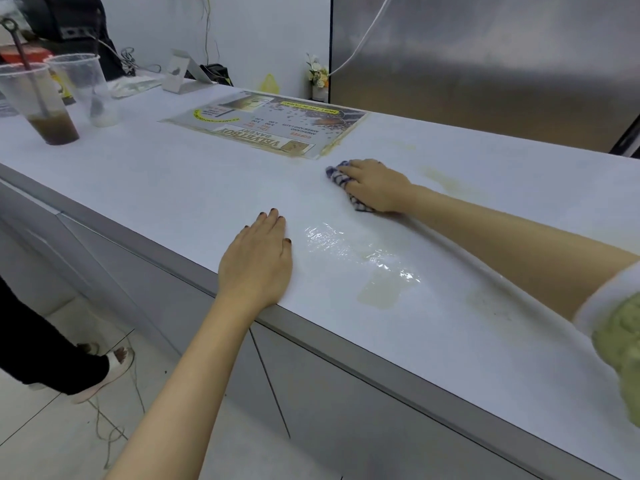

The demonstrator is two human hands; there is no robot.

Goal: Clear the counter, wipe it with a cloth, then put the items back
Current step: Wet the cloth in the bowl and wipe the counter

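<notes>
Left hand: the left hand (256,261) lay flat and released on the white bench (173,188), palm down by the front edge, fingers straight and together, apparently as a brace.
Wet patch: just right of that hand were a glossy wet patch (360,249) and a pale yellowish square stain (379,289).
Right hand: beyond the wet patch, the right hand (377,185) was clenched over a bunched blue-and-white checked cloth (337,174), pressing it onto the bench, forearm stretched low across the surface.
Step in hand: wiping, by my reading. It would go best with the cloth spread wider under the palm, firm overlapping strokes drawn back toward the left hand, and extra passes over the stains.
Unwiped marks: faint tan smears (441,176) lay right of the right hand.
Beyond the fingertips: a laminated printed menu sheet (270,123) sat just past the cloth; its edge could lift or trap water.
Far left: two clear plastic cups (52,98) stood well apart from both hands.
</notes>
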